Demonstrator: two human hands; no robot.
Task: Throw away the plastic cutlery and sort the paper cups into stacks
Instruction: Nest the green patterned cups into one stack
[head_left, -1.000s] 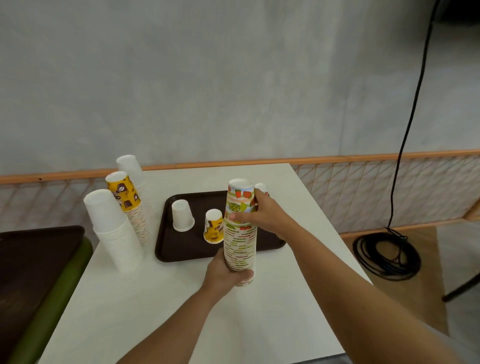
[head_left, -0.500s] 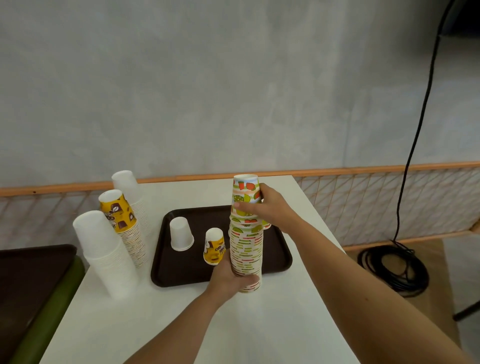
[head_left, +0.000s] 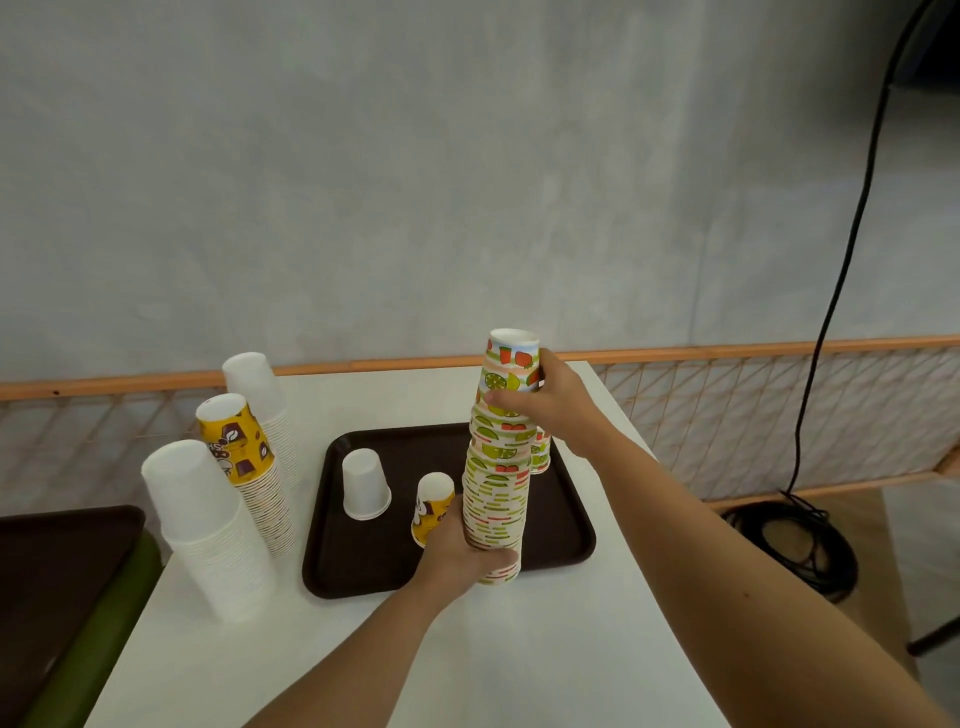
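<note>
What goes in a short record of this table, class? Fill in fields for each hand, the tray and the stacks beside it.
Left hand: grips the base of the upright fruit-print stack
Right hand: grips that stack's top cups
Tray: white cup and yellow cup, both upside down; fruit-print cup behind the held stack
Left of tray, on table: near white stack, yellow stack, far white stack
Cutlery: none visible

No lettering reads clearly: the top cup of the yellow cup stack (head_left: 244, 457) bears white letters, too partial and blurred to make out.
</note>
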